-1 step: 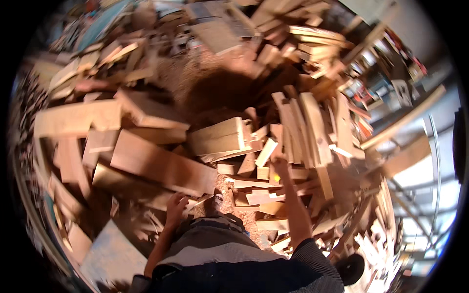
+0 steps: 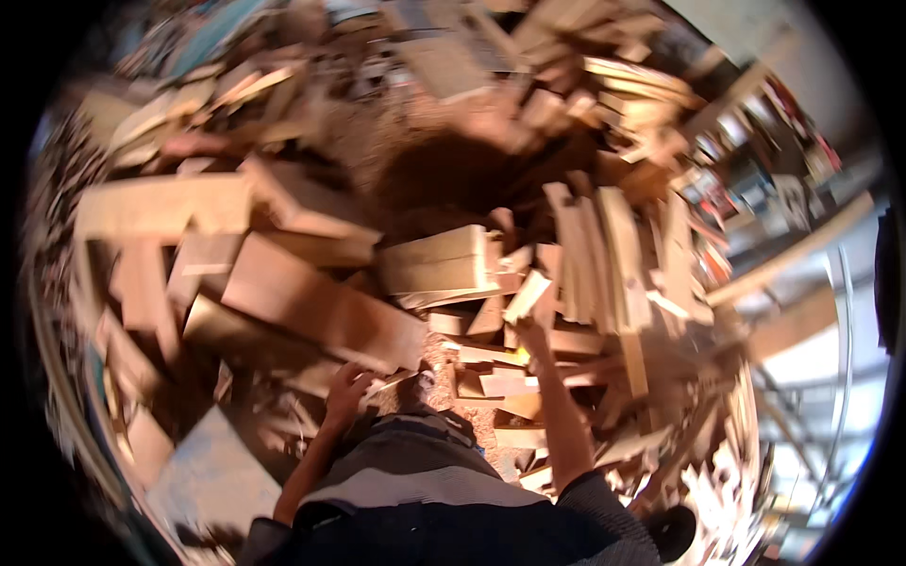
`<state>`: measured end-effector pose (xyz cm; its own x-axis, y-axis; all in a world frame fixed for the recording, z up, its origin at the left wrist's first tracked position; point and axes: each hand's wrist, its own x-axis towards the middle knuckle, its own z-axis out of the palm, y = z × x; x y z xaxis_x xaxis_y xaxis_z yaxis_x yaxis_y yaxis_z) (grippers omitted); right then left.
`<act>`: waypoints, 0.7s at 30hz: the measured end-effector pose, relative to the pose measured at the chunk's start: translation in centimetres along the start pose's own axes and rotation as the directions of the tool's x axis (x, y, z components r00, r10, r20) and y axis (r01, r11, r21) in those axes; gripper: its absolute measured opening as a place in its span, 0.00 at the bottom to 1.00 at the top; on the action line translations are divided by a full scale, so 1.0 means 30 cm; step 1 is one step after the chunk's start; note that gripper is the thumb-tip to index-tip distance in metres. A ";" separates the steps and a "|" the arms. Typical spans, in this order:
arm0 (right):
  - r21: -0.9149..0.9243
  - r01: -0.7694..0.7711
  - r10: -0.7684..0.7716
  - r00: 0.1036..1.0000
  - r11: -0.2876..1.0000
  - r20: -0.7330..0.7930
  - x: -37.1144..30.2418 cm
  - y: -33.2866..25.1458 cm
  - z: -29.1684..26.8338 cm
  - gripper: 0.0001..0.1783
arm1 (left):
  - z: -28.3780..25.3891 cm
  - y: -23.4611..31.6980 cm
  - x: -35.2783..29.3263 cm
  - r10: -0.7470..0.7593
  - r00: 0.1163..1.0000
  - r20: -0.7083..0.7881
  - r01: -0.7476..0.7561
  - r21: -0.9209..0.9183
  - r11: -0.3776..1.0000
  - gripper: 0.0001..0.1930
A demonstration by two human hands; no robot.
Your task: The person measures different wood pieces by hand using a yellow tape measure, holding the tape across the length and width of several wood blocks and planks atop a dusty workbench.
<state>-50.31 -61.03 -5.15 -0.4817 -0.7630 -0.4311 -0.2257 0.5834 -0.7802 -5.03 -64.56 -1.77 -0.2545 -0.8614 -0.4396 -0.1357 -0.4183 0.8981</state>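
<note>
My left hand is by the lower edge of a wide reddish plank. Its fingers are slightly bent and apart, with nothing visible in them. My right hand reaches forward to the near end of a short pale wood block. The fingertips seem to touch that block, but blur hides whether they grip it. A small bright yellow thing shows at the side of this hand; its kind is too blurred to tell. Just beyond lies a thick pale beam offcut.
Wood offcuts lie heaped all around. Several long slats lean at the right, and a pale board lies at the left. A grey-blue panel is near my left arm. Sawdust covers the ground ahead, partly in shadow.
My right hand has shifted a little left and nearer, up to the short block, and the yellow thing moved along with it. The whole view has slid slightly; my left hand stays by the plank.
</note>
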 end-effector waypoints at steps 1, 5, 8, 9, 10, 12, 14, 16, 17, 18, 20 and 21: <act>0.197 -0.132 0.096 0.978 0.971 0.183 -0.055 -0.011 0.164 0.26 | -0.010 0.016 0.005 -0.011 1.000 0.014 0.010 0.078 0.997 0.15; 0.321 -0.324 0.079 0.803 0.890 0.591 -0.329 -0.210 0.600 0.35 | -0.030 0.085 0.000 -0.125 0.975 0.182 0.085 0.211 0.974 0.19; 0.302 -0.237 -0.022 0.752 0.923 0.659 -0.450 -0.385 0.772 0.40 | -0.121 0.003 0.020 -0.012 0.958 0.285 0.004 0.029 1.000 0.20; 0.197 -0.162 -0.020 0.723 0.967 0.691 -0.480 -0.446 0.798 0.40 | -0.168 0.009 0.004 -0.070 0.954 0.291 0.101 -0.095 0.990 0.20; 0.100 -0.081 -0.015 0.696 0.992 0.718 -0.505 -0.493 0.838 0.39 | -0.220 0.017 -0.014 -0.123 0.943 0.311 0.195 -0.213 0.957 0.19; -0.002 0.001 0.000 0.644 1.000 0.765 -0.536 -0.526 0.898 0.44 | -0.300 0.006 -0.036 -0.142 0.929 0.342 0.234 -0.245 0.941 0.18; -0.083 0.200 -0.067 0.640 0.976 0.766 -0.577 -0.587 0.991 0.50 | -0.407 -0.048 -0.027 -0.104 0.935 0.340 0.132 -0.061 0.989 0.18; -0.146 0.284 -0.070 0.631 0.948 0.773 -0.602 -0.641 1.063 0.52 | -0.480 -0.098 0.002 -0.083 0.921 0.379 0.055 0.084 0.995 0.19; -0.165 0.316 -0.073 0.624 0.934 0.778 -0.610 -0.678 1.094 0.52 | -0.526 -0.097 0.009 -0.058 0.910 0.410 0.055 0.019 0.998 0.19; -0.171 0.351 -0.092 0.622 0.921 0.778 -0.603 -0.689 1.127 0.52 | -0.574 -0.066 0.010 -0.044 0.892 0.450 0.064 -0.029 0.998 0.19; -0.191 0.425 -0.127 0.614 0.885 0.779 -0.608 -0.731 1.210 0.50 | -0.680 -0.020 0.008 -0.065 0.888 0.456 0.111 -0.075 0.991 0.18; -0.181 0.375 -0.094 0.609 0.909 0.787 -0.625 -0.770 1.244 0.48 | -0.724 -0.010 0.001 -0.094 0.890 0.447 0.175 -0.143 0.974 0.17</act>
<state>-4.44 -70.59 4.04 0.3943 -0.7393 -0.5459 -0.5389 0.2952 -0.7890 15.80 -70.73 -1.83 -0.6415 -0.5983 -0.4801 -0.0396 -0.5992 0.7996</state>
